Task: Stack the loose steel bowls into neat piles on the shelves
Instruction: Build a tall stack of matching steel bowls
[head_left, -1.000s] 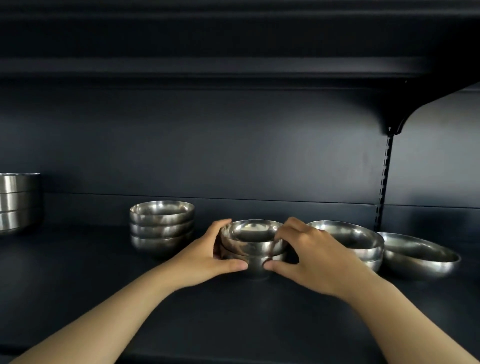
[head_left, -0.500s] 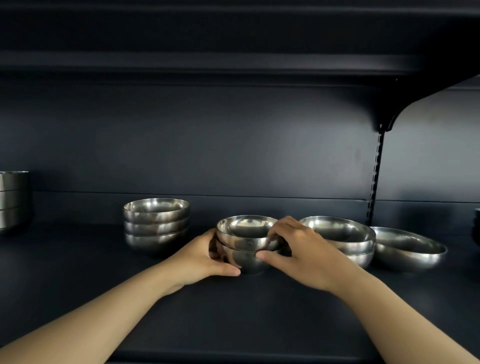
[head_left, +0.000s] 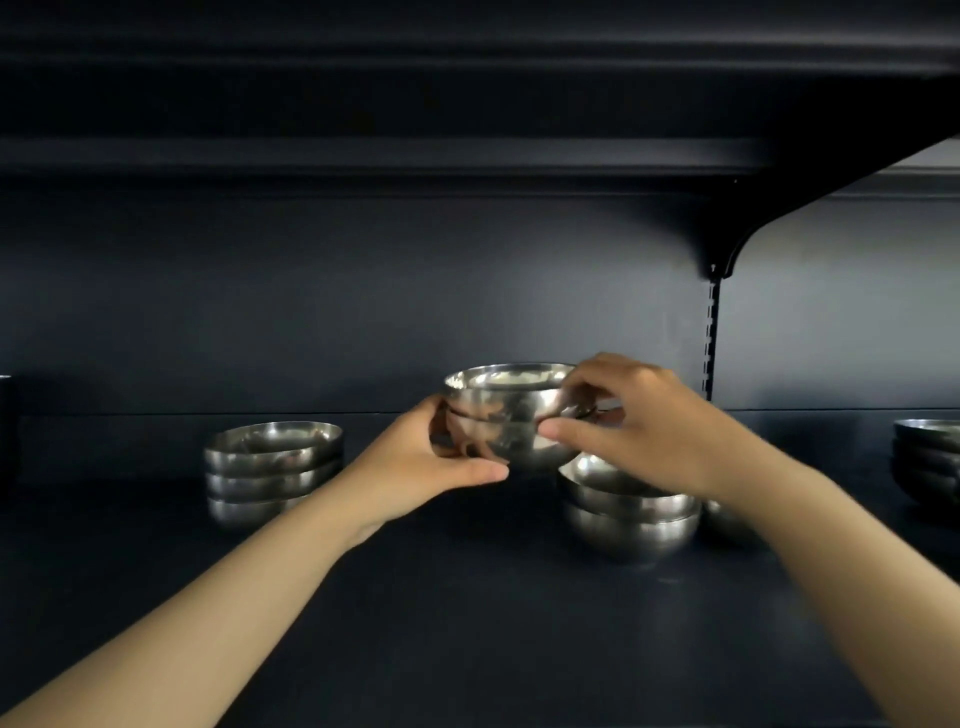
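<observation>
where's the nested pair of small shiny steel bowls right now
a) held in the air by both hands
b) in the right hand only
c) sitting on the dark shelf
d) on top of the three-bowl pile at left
a: the nested pair of small shiny steel bowls is clear of the dark shelf, gripped by the left hand and right hand.

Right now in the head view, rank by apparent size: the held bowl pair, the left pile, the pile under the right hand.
1. Pile under the right hand
2. Left pile; near tie with:
3. Held bowl pair

Glossy mirror-polished steel bowls (head_left: 511, 415), matt dark painted shelf (head_left: 467, 597)
</observation>
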